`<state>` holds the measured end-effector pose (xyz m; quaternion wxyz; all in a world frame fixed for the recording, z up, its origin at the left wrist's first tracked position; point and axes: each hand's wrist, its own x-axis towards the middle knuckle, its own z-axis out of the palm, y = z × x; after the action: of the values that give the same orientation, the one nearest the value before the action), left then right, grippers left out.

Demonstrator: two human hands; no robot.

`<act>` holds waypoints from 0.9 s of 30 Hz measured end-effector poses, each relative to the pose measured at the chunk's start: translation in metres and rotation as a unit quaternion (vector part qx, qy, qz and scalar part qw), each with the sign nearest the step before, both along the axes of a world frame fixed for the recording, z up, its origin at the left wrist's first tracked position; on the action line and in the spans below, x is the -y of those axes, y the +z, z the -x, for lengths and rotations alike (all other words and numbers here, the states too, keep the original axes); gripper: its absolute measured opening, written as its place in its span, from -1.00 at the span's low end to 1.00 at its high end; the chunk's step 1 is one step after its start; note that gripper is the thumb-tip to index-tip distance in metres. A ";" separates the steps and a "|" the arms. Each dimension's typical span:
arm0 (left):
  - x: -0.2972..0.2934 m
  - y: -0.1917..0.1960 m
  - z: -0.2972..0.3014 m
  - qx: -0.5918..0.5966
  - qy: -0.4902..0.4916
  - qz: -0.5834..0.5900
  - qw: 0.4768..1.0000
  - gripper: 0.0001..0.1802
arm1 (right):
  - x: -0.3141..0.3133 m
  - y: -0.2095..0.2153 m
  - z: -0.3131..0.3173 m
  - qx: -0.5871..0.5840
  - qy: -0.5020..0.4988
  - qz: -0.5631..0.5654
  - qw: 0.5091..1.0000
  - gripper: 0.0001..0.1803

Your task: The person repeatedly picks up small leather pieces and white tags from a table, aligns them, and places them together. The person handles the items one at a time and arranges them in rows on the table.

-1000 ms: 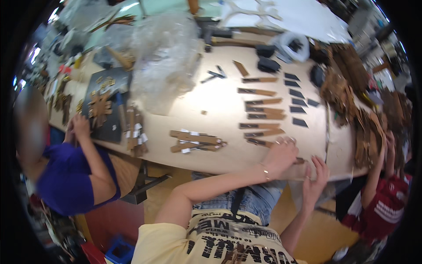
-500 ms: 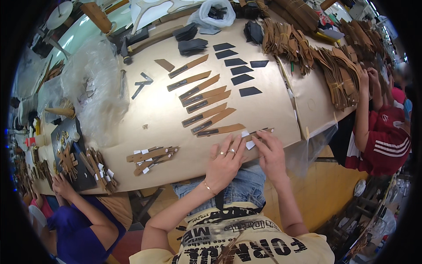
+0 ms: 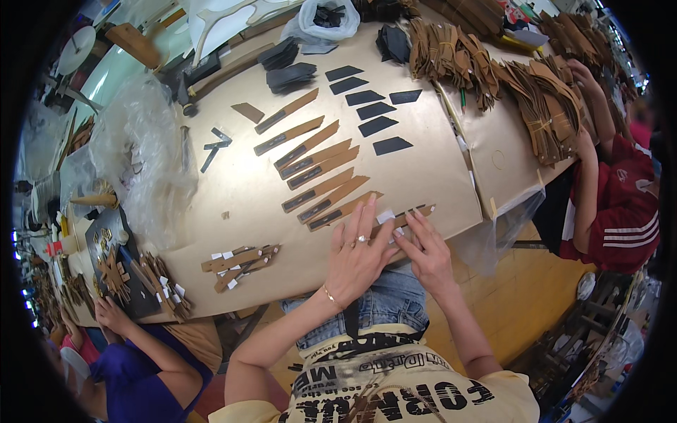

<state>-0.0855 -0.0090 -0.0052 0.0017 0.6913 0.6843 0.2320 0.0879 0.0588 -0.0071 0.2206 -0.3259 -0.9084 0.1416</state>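
Observation:
In front of me, a brown leather strip (image 3: 422, 211) with white bits of paper (image 3: 385, 216) lies near the table's front edge. My left hand (image 3: 358, 255) rests over its left end, fingers stretched and open; two fingertips reach the tip of the lowest strip in a row. My right hand (image 3: 427, 259) touches the near side of the strip with its fingers extended and open, the thumb side close to the left hand. Beyond the hands runs a row of brown leather strips (image 3: 317, 181), each with a dark inset piece at its left end.
Dark four-sided pieces (image 3: 376, 126) lie beyond the row. Strips with white tags (image 3: 243, 264) lie to the left, near a crumpled plastic bag (image 3: 141, 155) and a hammer (image 3: 187, 99). Bundled brown leather (image 3: 539, 116) fills the far right. Co-workers sit at both sides, one in a red shirt (image 3: 624, 204).
My left hand's fingers have stretched further away from me, reaching the lowest strip of the row. My right hand has shifted slightly left and nearer. The whole view has tilted a little.

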 end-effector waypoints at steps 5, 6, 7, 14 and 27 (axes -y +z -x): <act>0.003 -0.002 -0.002 -0.001 -0.003 0.031 1.000 -0.55 | 0.001 -0.001 0.002 -0.032 -0.022 0.034 0.999 -0.55; 0.003 -0.003 -0.002 0.003 -0.004 0.030 1.000 -0.55 | 0.001 -0.001 0.003 -0.028 -0.027 0.035 0.999 -0.54; 0.002 -0.003 -0.002 0.008 -0.006 0.022 1.000 -0.55 | 0.001 0.001 0.004 -0.024 -0.032 0.036 0.999 -0.52; -0.001 0.002 0.008 0.063 -0.013 0.019 0.998 -0.56 | 0.007 0.012 0.015 0.093 -0.057 -0.022 0.994 -0.52; -0.005 0.006 0.011 0.087 0.061 0.004 0.994 -0.36 | -0.047 0.052 0.016 0.122 0.004 0.073 0.990 -0.67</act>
<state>-0.0967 -0.0043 0.0012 0.0496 0.6256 0.7232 0.2882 0.0714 0.1057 0.0450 0.0833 -0.3520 -0.9171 0.1675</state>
